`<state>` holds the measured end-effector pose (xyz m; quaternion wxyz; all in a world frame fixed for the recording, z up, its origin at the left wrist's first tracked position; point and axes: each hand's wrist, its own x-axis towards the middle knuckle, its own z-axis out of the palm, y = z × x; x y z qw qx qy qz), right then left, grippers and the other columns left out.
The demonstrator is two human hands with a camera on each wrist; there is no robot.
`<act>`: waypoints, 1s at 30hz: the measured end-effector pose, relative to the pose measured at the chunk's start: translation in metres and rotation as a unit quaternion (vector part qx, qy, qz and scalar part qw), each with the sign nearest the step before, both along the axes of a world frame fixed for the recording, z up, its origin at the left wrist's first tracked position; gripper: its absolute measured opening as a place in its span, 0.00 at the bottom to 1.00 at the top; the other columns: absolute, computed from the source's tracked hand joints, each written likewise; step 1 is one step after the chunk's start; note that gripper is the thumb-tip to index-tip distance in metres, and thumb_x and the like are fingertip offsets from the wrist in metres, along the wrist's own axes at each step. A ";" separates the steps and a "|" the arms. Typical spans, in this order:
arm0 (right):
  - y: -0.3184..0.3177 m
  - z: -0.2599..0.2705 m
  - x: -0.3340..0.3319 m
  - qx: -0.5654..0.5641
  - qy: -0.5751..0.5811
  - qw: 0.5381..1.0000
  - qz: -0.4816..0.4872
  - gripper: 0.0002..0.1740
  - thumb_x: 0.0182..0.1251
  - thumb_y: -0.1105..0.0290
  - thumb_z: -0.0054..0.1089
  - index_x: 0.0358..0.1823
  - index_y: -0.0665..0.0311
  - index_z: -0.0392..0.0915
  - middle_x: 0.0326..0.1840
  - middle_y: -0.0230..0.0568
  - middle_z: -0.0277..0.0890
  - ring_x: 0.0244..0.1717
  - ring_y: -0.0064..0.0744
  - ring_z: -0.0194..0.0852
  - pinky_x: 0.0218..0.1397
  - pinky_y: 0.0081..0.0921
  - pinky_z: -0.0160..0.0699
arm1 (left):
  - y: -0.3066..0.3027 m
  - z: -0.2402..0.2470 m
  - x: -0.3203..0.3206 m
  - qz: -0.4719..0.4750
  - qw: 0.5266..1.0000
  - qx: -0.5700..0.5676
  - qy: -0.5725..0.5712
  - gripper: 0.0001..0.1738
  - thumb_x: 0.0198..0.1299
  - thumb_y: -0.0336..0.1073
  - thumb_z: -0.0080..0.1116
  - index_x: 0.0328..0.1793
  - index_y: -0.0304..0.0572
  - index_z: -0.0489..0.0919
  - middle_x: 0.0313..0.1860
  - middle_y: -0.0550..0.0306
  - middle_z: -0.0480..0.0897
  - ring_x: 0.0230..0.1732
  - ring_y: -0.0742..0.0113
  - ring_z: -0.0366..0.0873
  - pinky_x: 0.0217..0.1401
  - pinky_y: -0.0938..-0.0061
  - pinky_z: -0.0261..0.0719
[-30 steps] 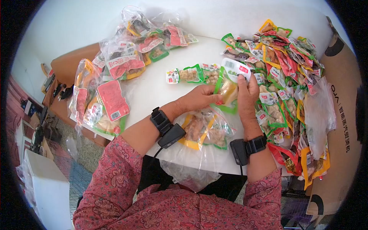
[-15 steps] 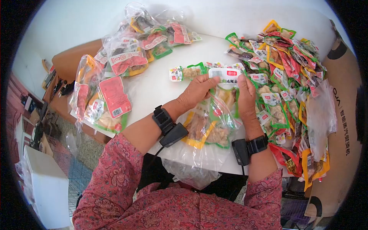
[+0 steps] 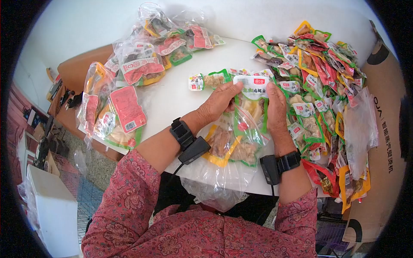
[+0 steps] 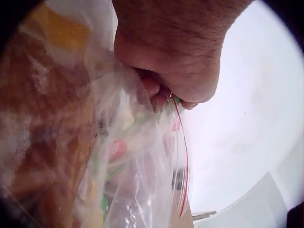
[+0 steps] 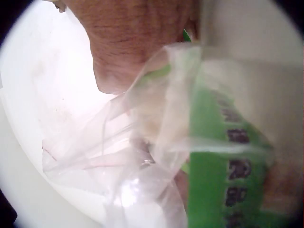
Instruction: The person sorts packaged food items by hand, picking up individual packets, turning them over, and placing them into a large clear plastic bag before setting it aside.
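Observation:
Both hands hold a green-edged food pouch (image 3: 251,112) with a white top label, standing upright at the mouth of a clear zip bag (image 3: 211,182). The left hand (image 3: 219,103) pinches the pouch's upper left corner, its fingers bent behind. At the upper right edge, the right hand (image 3: 277,107) grips with its thumb on the front. Inside the bag lie a yellow-edged pouch (image 3: 220,142) and a green-edged one. In the left wrist view the bag's red zip line (image 4: 185,156) runs below the left hand (image 4: 175,52). Clear plastic overlaps the pouch's green back (image 5: 209,185) in the right wrist view.
A large heap of loose pouches (image 3: 314,81) covers the table's right side, with empty clear bags (image 3: 359,133) on it. Filled bags (image 3: 142,64) sit at the left and back left. Another pouch (image 3: 214,81) lies behind the hands. A cardboard box (image 3: 387,129) stands at the right.
The pouch has gone from tilted to upright and come lower, over the bag's mouth. The left hand has shifted from its lower side to its top corner. Little differs over the last half second.

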<state>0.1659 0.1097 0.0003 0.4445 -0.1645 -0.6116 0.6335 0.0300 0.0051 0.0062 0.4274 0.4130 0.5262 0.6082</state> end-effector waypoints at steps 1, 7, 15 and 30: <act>0.001 -0.002 0.000 -0.005 0.000 1.000 -0.001 0.17 0.67 0.60 0.46 0.42 0.69 0.73 0.40 0.34 0.74 0.42 0.21 0.68 0.49 0.19 0.66 | -0.001 0.001 0.000 -0.014 1.000 0.002 -0.009 0.18 0.61 0.51 0.47 0.31 0.44 0.72 0.19 0.67 0.69 0.16 0.81 0.63 0.17 0.86 0.61; 0.006 -0.009 -0.003 -0.025 0.009 1.000 -0.007 0.17 0.66 0.60 0.47 0.40 0.68 0.74 0.36 0.33 0.73 0.38 0.20 0.68 0.45 0.18 0.66 | -0.002 0.004 0.004 -0.023 0.999 -0.019 -0.015 0.14 0.60 0.48 0.50 0.36 0.46 0.75 0.19 0.71 0.69 0.14 0.85 0.59 0.14 0.88 0.53; 0.002 -0.001 0.000 0.003 -0.030 0.999 -0.039 0.13 0.64 0.63 0.50 0.30 0.67 0.74 0.28 0.28 0.67 0.31 0.17 0.61 0.36 0.16 0.62 | 0.002 -0.003 0.002 -0.044 0.997 -0.035 -0.046 0.12 0.58 0.46 0.53 0.37 0.47 0.75 0.21 0.70 0.72 0.14 0.85 0.60 0.13 0.87 0.53; 0.006 -0.007 -0.002 -0.040 0.016 0.998 -0.045 0.12 0.63 0.65 0.52 0.30 0.67 0.75 0.28 0.26 0.69 0.31 0.15 0.62 0.37 0.16 0.63 | 0.000 -0.006 -0.002 -0.087 0.991 -0.035 -0.091 0.08 0.53 0.33 0.52 0.40 0.43 0.72 0.24 0.64 0.72 0.17 0.79 0.62 0.18 0.84 0.58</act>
